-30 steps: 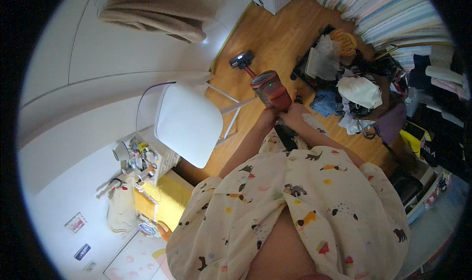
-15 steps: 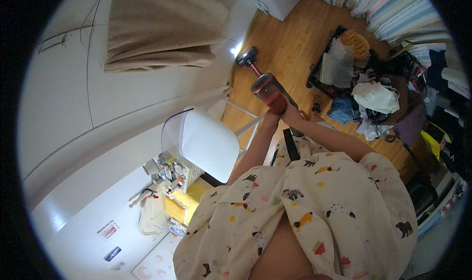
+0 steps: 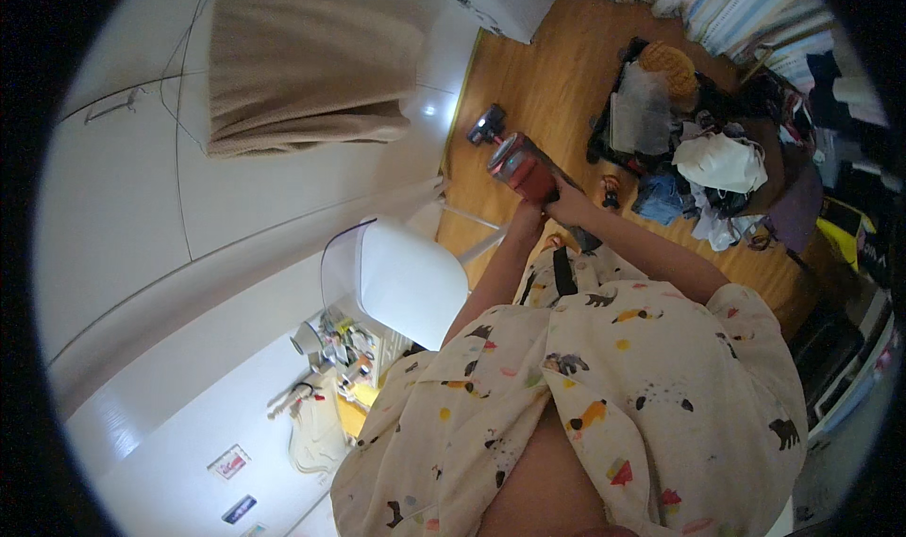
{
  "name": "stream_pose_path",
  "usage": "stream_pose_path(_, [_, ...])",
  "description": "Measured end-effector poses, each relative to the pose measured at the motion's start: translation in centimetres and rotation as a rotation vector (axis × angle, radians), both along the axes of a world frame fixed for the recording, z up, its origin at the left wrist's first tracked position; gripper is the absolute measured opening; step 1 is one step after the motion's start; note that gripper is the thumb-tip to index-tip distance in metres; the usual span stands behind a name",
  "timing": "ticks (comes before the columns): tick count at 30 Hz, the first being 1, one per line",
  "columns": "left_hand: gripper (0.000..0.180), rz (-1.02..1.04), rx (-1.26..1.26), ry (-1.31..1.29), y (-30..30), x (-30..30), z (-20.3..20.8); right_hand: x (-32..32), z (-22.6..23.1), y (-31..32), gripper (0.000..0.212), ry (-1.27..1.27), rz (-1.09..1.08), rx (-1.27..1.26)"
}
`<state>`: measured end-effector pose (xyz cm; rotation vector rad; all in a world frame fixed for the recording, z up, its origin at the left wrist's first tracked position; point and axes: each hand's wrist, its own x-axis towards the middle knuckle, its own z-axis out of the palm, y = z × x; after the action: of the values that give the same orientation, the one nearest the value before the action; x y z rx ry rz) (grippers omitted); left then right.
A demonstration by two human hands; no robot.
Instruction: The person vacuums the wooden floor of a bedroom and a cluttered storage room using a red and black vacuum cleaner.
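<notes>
A red and dark cordless stick vacuum cleaner slants away from me, its floor head on the wooden floor close to the white wall. Both hands are closed at its near end. My right hand wraps the dark handle from the right. Against the underside of the red body rests my left hand, its fingers partly hidden. Only a short piece of the tube shows between body and floor head.
To the left stands a white chair. A brown towel hangs on the wall. At right, an open suitcase and piled clothes cover part of the wooden floor. A white box-like object stands at the far end.
The floor head has shifted slightly right and nearer, and less of the tube shows. The bright light patch on the wall has dimmed. Both hands keep their hold.
</notes>
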<state>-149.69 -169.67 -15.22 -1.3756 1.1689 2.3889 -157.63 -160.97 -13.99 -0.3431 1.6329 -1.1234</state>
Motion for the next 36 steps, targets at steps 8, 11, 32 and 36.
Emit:
stream_pose_path(8, [0.034,-0.351,-0.099,0.091,0.8,4.0,2.6,6.3,2.2,2.8,0.062,-0.105,-0.347,-0.088])
stream_pose_path(11, [0.035,-0.458,-0.096,0.12,0.7,7.8,2.9,11.3,1.8,3.0,0.06,-0.067,-0.398,-0.009])
stream_pose_path(32, [0.037,-0.832,-0.111,0.21,3.1,22.7,6.7,31.3,4.0,5.4,0.052,-0.117,-0.86,-0.072])
stream_pose_path(36, [0.036,-0.862,-0.104,0.216,3.3,20.7,6.6,30.4,3.1,5.0,0.05,0.085,-0.965,-0.023])
